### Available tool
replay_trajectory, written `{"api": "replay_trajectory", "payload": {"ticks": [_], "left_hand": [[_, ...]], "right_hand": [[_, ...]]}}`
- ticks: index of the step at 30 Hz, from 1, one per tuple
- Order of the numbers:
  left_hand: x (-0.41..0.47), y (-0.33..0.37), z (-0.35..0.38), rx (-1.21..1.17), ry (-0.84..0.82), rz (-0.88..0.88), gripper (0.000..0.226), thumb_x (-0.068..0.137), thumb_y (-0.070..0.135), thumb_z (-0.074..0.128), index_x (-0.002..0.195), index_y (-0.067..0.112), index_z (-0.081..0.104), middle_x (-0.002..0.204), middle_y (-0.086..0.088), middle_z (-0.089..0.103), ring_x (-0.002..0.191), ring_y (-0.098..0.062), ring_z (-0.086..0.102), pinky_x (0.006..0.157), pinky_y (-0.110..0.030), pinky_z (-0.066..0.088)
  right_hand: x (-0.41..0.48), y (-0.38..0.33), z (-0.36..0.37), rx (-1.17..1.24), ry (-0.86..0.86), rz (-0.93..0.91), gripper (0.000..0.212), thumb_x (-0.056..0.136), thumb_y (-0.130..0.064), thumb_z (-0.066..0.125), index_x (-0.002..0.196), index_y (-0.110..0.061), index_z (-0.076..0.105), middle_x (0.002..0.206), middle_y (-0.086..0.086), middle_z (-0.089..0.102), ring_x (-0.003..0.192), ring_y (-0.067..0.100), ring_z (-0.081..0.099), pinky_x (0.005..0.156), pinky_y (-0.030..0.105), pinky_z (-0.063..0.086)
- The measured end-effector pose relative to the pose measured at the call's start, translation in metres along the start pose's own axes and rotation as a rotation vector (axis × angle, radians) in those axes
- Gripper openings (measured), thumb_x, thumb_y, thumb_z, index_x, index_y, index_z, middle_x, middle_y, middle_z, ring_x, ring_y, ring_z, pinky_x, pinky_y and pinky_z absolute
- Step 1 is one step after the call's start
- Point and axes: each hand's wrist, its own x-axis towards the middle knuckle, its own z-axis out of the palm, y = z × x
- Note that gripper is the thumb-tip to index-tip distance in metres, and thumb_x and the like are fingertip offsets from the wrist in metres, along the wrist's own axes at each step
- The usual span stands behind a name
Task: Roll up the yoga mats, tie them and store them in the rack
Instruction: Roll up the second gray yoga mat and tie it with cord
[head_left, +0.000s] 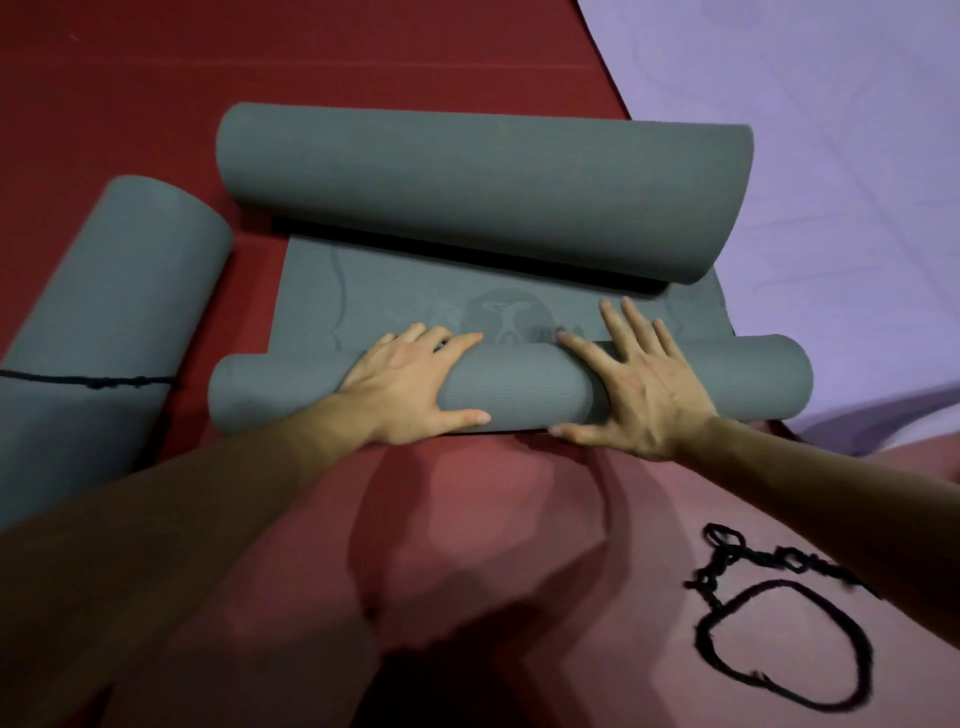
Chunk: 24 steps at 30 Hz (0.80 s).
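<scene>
A yoga mat (498, 306) lies on the floor mat (130, 67), rolled at both ends: the larger roll (467, 192) at the far end, the smaller roll (519, 387) nearest the person, a flat stretch between. The left hand (410, 384) and right hand (634, 389) rest side by side on the smaller roll. To the left lies a tied rolled mat (104, 312), a cord (88, 382) around it. A loose rope (779, 623) lies at near right. Behind right spreads another flat mat (831, 130).
</scene>
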Motion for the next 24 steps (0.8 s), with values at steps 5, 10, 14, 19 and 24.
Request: {"api": "replay_trajectory", "payload": {"ticks": [5,10,14,19,24], "left_hand": [[-0.014,0.010,0.011,0.001,0.245,0.032,0.080,0.088,0.076,0.042,0.152,0.028,0.041,0.141,-0.005,0.053,0.127,-0.027,0.052,0.112,-0.047,0.036],[-0.025,0.020,0.027,0.086,0.250,-0.009,0.100,0.082,0.077,0.056,0.160,0.022,0.025,0.157,-0.009,0.040,0.145,-0.029,0.037,0.119,-0.058,0.026],[-0.017,0.013,0.026,0.167,0.158,-0.042,0.121,0.068,0.075,0.073,0.162,0.025,0.015,0.159,-0.009,0.037,0.147,-0.029,0.036,0.119,-0.058,0.025],[-0.005,0.010,0.021,0.177,0.177,-0.045,0.111,0.067,0.066,0.081,0.157,0.024,0.032,0.146,-0.009,0.050,0.131,-0.029,0.050,0.110,-0.051,0.039],[-0.013,0.011,0.019,0.168,0.235,-0.024,0.106,0.064,0.064,0.083,0.152,0.024,0.040,0.137,-0.008,0.056,0.120,-0.030,0.057,0.103,-0.048,0.043]], "right_hand": [[0.007,0.003,0.004,-0.037,-0.038,0.004,0.113,0.068,-0.104,0.026,0.162,-0.042,0.015,0.169,0.021,0.018,0.157,0.045,0.011,0.126,0.062,0.013],[0.015,0.004,0.000,-0.044,-0.064,0.012,0.115,0.066,-0.105,0.023,0.162,-0.042,0.012,0.170,0.020,0.015,0.158,0.042,0.009,0.127,0.059,0.008],[0.009,0.000,0.001,-0.008,-0.010,0.027,0.106,0.073,-0.098,0.029,0.161,-0.042,0.014,0.166,0.022,0.025,0.155,0.041,0.019,0.127,0.060,0.011],[-0.003,-0.002,0.004,-0.052,0.026,-0.035,0.099,0.078,-0.090,0.030,0.161,-0.038,0.015,0.157,0.022,0.039,0.147,0.042,0.035,0.124,0.062,0.019],[-0.008,-0.006,0.002,-0.067,0.042,-0.032,0.096,0.078,-0.085,0.036,0.159,-0.038,0.016,0.154,0.021,0.044,0.144,0.042,0.039,0.122,0.061,0.023]]}}
